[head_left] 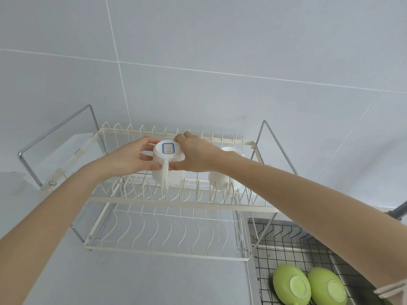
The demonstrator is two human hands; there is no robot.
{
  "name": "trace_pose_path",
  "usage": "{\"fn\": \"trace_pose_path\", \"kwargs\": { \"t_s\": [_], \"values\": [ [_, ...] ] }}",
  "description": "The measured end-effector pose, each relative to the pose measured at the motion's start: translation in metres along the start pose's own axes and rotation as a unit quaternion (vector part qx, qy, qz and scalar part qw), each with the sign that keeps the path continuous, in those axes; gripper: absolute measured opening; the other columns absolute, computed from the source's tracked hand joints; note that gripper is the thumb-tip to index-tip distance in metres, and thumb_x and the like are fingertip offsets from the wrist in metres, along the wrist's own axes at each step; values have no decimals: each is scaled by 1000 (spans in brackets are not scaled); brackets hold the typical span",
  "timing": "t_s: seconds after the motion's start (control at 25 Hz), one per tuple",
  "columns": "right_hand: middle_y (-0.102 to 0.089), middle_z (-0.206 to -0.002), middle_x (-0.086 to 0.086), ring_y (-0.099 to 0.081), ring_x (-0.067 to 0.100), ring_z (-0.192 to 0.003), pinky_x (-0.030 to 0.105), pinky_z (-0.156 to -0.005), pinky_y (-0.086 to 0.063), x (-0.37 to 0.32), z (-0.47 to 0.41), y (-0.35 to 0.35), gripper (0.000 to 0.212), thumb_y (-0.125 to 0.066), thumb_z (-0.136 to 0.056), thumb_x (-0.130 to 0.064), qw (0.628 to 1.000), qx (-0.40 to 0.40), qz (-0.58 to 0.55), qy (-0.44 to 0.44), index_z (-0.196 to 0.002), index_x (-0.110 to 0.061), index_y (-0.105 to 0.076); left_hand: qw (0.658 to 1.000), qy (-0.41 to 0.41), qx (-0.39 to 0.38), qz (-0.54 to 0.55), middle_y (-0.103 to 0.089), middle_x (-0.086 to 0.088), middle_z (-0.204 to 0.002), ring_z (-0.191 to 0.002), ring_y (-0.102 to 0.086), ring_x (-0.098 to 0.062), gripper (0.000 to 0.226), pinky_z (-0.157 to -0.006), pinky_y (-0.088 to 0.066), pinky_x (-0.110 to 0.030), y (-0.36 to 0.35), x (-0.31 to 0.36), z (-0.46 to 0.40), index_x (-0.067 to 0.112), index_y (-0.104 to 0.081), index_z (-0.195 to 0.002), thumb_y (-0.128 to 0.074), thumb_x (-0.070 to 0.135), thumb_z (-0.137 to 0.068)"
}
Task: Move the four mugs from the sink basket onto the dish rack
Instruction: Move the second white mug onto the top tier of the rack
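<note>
Overhead, both arms reach fwd over the dish rack: left hand and right hand grip an upturned white mug on the upper tier, handle toward camera. Second white mug rests just right. Two green mugs lie in the sink basket.
</note>
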State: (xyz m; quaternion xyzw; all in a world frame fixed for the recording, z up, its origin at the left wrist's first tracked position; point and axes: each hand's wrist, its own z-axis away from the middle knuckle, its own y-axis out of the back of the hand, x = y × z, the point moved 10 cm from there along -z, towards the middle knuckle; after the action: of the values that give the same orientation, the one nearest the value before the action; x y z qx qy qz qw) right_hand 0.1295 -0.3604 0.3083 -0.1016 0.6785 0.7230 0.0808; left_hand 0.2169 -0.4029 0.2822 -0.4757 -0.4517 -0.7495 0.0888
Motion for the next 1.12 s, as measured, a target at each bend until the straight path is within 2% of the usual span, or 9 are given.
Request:
{"fn": "trace_pose_path", "kwargs": {
  "t_s": [0.08,0.16,0.28,0.48,0.64,0.84,1.12],
  "values": [
    [-44,-127,14,-47,31,-118,38,-94,-41,0,2,0,68,-62,-82,-43,1000,-12,13,-1,-131,-3,-36,1000,9,-3,-16,-50,2,-129,-103,-59,-21,53,-81,-47,-23,1,1,3,24,-41,-124,-66,8,-80],
    [-42,-132,14,-43,30,-123,37,-97,-39,-1,6,3,68,-59,-85,-39,999,-25,34,1,-136,-3,-31,999,22,-2,-48,-47,-1,-138,-111,-58,-24,62,-93,-43,-30,5,4,7,20,-36,-134,-65,11,-81],
    [-40,-139,13,-39,29,-129,38,-103,-37,-1,21,19,67,-53,-89,-36,997,-21,66,13,-141,-5,-25,991,27,22,-132,-43,-4,-143,-122,-51,-25,61,-100,-35,-30,15,20,17,18,-31,-139,-60,21,-85],
    [-35,-147,8,-33,27,-135,40,-112,-30,4,64,47,72,-48,-88,-50,988,-19,149,22,-144,-13,-23,947,3,64,-314,-38,-4,-148,-135,-37,-25,59,-109,-30,-32,20,72,47,19,-29,-141,-50,38,-88],
    [-38,-146,8,-32,28,-136,39,-113,-27,18,112,72,71,-47,-87,-52,988,11,151,3,-142,-11,-28,905,-16,84,-416,-27,-1,-153,-138,-31,-25,64,-112,-31,-40,5,121,74,22,-23,-143,-47,43,-88],
    [-33,-150,7,-28,25,-139,36,-113,-24,56,179,86,70,-48,-89,-49,993,50,101,-33,-144,-12,-25,884,-79,87,-453,-19,4,-156,-140,-26,-23,65,-112,-29,-40,-52,188,107,24,-17,-144,-42,46,-89],
    [-24,-155,3,-23,22,-142,36,-114,-22,125,253,77,73,-48,-89,-48,993,55,62,-88,-146,-16,-17,889,-115,33,-442,-18,5,-156,-142,-22,-21,66,-111,-26,-40,-141,227,114,24,-14,-145,-42,45,-89]
  ]
}}
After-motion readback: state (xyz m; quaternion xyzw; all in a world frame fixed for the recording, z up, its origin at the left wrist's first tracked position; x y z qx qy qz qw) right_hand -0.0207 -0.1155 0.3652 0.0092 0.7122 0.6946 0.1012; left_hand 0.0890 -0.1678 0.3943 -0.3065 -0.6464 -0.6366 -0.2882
